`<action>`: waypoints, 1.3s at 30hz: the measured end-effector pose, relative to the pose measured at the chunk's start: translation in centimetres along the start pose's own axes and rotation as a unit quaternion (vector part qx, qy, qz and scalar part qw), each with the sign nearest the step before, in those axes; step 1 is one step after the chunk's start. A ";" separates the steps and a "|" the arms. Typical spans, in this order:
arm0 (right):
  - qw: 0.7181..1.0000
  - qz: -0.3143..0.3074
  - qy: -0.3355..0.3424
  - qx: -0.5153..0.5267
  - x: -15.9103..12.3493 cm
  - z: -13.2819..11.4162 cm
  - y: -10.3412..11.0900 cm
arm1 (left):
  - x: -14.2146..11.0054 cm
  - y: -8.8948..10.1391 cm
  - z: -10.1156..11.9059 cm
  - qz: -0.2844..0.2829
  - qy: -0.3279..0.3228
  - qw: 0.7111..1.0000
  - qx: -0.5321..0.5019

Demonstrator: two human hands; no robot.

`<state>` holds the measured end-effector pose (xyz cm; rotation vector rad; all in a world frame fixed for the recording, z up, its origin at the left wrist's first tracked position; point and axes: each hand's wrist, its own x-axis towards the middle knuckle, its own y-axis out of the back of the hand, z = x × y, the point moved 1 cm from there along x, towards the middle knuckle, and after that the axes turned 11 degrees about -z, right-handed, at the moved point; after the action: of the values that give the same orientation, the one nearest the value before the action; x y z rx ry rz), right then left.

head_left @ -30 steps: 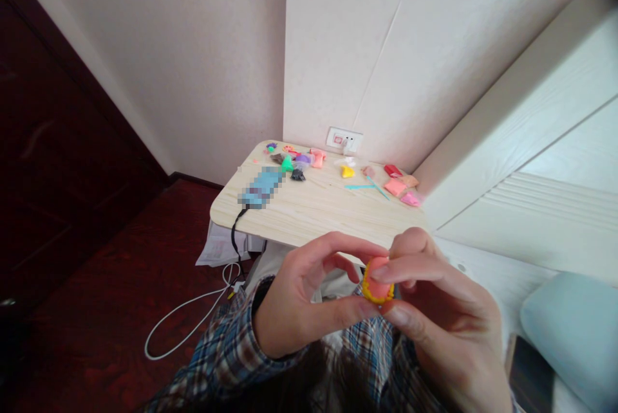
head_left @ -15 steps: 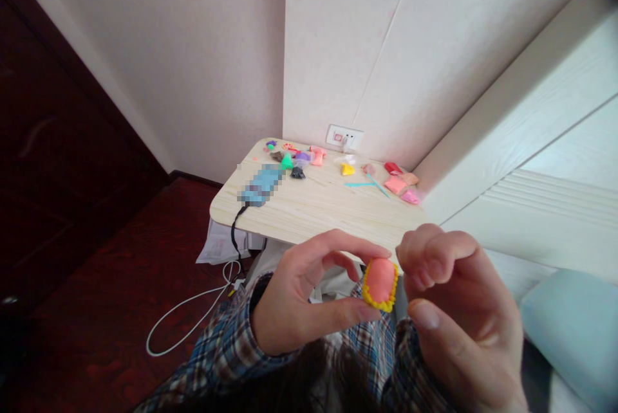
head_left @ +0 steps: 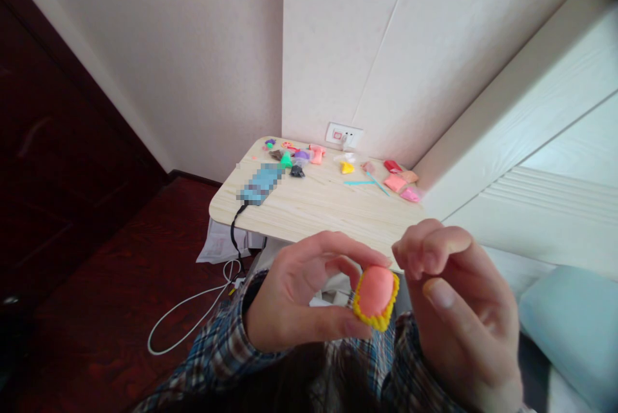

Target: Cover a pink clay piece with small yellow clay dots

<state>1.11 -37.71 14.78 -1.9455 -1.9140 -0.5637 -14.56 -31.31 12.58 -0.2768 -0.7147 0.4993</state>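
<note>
Pinching a small clay piece (head_left: 375, 296), coral-pink dome on a notched yellow base, the left hand (head_left: 294, 300) holds it between thumb and forefinger at lower centre of the frame. Right hand (head_left: 458, 310) sits just beside the piece, fingers curled loosely, thumb extended, holding nothing; not touching it. Behind, at mid-frame, a pale wood counter (head_left: 313, 210) carries scattered coloured clay lumps (head_left: 396, 183), a teal stick (head_left: 360, 183) and a blurred blue object (head_left: 261, 184) with a black cable.
</note>
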 end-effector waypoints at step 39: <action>0.981 -0.016 0.036 -0.188 0.4 -0.5 0.2 | 0.0 0.6 -1.5 -0.039 0.018 0.995 -0.091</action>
<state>1.34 -37.60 15.42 -2.0810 -1.9032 -1.0559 -13.74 -30.89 11.19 -0.4261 -0.7348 0.3540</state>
